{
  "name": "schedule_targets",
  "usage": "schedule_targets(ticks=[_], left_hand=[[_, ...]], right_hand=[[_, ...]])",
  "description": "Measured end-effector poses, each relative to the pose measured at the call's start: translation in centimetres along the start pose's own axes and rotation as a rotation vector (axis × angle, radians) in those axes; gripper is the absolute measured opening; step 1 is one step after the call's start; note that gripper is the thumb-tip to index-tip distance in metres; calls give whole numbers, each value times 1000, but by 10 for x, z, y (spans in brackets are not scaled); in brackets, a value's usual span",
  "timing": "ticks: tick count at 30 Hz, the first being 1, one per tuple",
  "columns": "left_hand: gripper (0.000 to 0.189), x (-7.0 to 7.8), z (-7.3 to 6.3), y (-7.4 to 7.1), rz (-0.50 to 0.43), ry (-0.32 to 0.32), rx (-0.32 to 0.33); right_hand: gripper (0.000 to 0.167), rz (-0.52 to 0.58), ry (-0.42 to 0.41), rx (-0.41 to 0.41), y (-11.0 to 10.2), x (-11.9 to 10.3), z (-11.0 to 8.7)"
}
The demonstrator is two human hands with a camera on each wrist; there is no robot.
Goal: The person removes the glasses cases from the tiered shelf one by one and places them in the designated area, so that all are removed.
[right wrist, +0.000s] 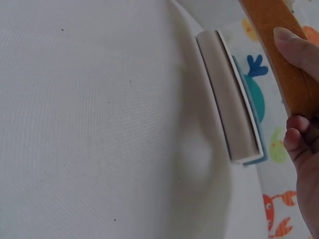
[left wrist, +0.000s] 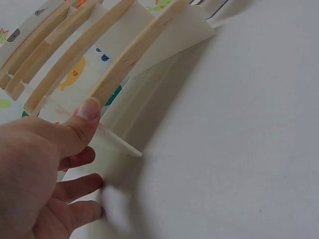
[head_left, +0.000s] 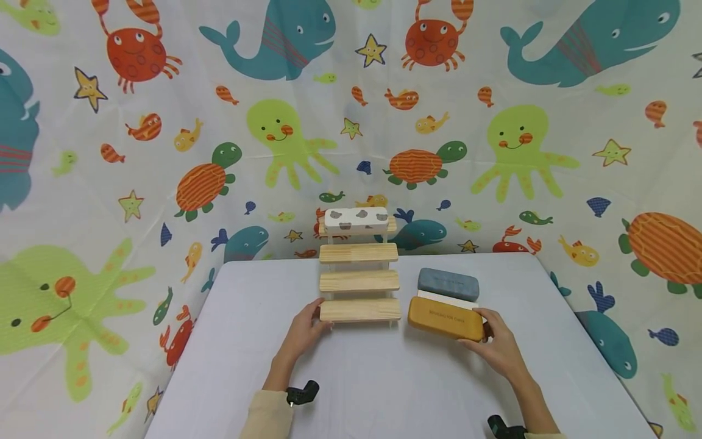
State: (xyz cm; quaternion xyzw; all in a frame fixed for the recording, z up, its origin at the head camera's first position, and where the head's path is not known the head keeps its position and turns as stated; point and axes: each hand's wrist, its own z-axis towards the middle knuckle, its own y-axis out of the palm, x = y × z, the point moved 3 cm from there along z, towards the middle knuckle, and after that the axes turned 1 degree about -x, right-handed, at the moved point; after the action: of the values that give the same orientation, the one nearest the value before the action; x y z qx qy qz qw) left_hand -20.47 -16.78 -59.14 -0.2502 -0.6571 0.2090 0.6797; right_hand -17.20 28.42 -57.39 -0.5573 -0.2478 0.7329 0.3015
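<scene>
A stepped rack (head_left: 359, 310) with pale wooden planks and clear supports stands at the table's back. My left hand (head_left: 303, 329) grips the left end of its lowest plank; in the left wrist view the thumb (left wrist: 88, 112) presses on the plank's end and the other fingers lie below. A mustard-yellow glasses case (head_left: 441, 317) with small lettering is held at its right end by my right hand (head_left: 500, 350), between thumb and fingers. In the right wrist view this case (right wrist: 271, 30) is raised off the table. A white-spotted case (head_left: 356, 219) lies on the rack's top plank.
Right of the rack lie a blue-grey case (head_left: 448, 284) and a white case (head_left: 446, 299), the latter partly covered by the yellow one in the head view. The white table (head_left: 362, 384) ends against a sea-animal patterned cloth (head_left: 351, 67) behind and at both sides.
</scene>
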Motion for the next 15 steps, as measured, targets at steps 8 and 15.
schedule_targets(ticks=[8, 15], left_hand=[[68, 1, -2, 0, 10, 7, 3], [68, 1, -3, -1, 11, 16, 11]], right_hand=[[84, -13, 30, -22, 6, 9, -3], [84, -10, 38, -39, 6, 12, -7]])
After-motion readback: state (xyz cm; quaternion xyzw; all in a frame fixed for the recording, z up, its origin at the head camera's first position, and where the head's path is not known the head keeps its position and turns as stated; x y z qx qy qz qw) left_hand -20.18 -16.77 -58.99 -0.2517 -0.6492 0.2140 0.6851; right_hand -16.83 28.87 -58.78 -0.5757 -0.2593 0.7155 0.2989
